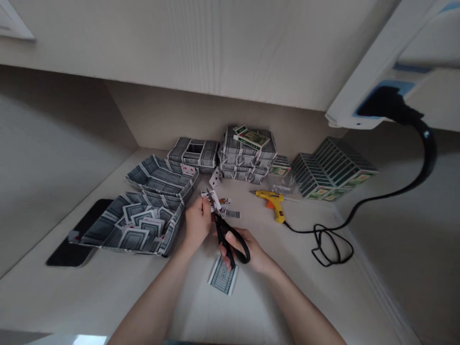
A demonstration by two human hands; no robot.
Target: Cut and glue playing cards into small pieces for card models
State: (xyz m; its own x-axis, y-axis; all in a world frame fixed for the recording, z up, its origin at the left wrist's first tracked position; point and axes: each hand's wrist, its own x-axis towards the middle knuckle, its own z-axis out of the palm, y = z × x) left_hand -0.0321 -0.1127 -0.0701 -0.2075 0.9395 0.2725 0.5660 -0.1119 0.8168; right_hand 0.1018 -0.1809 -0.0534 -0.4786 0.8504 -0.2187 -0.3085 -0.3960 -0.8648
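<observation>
Our left fingers [203,205] press together, pinching a narrow white piece of playing card [212,199] above the counter. Our right fingers [233,242] curl through the black loop handles of a pair of steel scissors [230,239], whose blades meet the card just beside our left fingertips. Our left hand [197,223] and right hand [244,247] nearly touch. Just beyond the blades, small scraps of cut card [232,214] lie on the pale cream counter [108,292], and a whole grey-backed playing card [223,275] lies flat below our hands. To the left sit a shallow tray built from grey-patterned cards [161,177] and a second such tray [104,225] holding loose cards. Ahead rises a stack of card-built boxes [247,153]. To the right, a yellow glue gun [273,203] trails a black cable [330,244].

The main danger is how close the blades are to our left fingertips: if the card slips, they could nick the skin. A careless elbow could also knock the trays, and a snagged cable could drag the glue gun.
</observation>
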